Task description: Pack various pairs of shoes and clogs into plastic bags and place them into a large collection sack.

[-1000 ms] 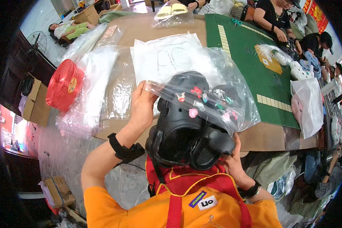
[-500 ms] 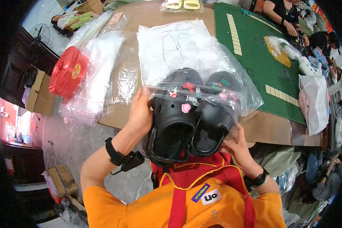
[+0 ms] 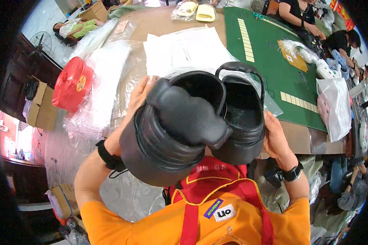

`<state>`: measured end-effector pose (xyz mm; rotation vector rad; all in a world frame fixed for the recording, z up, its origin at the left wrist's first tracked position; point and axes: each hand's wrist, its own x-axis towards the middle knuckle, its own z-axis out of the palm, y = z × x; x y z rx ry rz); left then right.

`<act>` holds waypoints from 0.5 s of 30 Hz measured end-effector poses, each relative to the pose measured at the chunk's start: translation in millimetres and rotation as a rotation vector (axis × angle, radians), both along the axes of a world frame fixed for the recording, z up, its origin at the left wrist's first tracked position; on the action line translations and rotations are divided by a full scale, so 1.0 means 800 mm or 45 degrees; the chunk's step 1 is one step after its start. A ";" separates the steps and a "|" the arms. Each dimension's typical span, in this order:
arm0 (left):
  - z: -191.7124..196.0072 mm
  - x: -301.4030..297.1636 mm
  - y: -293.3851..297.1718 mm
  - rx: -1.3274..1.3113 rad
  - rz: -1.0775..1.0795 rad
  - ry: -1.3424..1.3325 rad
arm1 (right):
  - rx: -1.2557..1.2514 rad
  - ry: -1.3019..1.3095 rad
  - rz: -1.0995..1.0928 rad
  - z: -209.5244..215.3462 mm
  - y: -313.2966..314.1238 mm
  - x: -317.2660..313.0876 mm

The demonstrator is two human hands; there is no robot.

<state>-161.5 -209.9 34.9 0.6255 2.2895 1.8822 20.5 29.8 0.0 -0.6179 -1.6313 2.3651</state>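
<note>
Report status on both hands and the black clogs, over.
Left hand and right hand: holding black clogs from opposite sides. Clogs: heel ends toward camera. Clogs partly hide left hand; clear plastic bag partly visible beyond.

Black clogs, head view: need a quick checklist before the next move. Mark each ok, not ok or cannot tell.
1. Right grip at the right clog: ok, against its outer side.
2. Left grip fully visible: not ok, partly hidden behind the left clog.
3. Left contact on that clog: cannot tell, hidden by the shoe.
4. Clogs side by side: ok, left one overlapping the right in this view.
5. Clear plastic around the clogs: cannot tell, it shows beyond the right clog but the rest is hidden.
6. Scissors away from the clogs: ok, at the far part of the green mat.
</note>
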 end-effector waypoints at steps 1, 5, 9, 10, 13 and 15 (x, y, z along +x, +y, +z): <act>0.001 -0.001 0.000 0.003 0.000 0.007 | 0.003 0.007 0.000 0.002 0.003 -0.001; 0.002 -0.021 -0.001 0.027 -0.001 -0.069 | 0.662 -0.034 0.104 0.033 0.009 -0.007; 0.005 -0.037 -0.046 0.061 -0.038 -0.132 | 0.657 0.188 -0.289 0.105 0.017 -0.035; 0.003 -0.047 -0.070 0.071 -0.041 -0.146 | 0.265 0.248 -0.452 0.130 -0.004 -0.052; 0.013 -0.050 -0.069 0.100 -0.042 -0.176 | 0.206 0.471 -0.106 0.124 0.047 -0.074; 0.019 -0.069 -0.046 0.126 -0.069 -0.208 | -0.063 0.418 -0.111 0.125 0.064 -0.086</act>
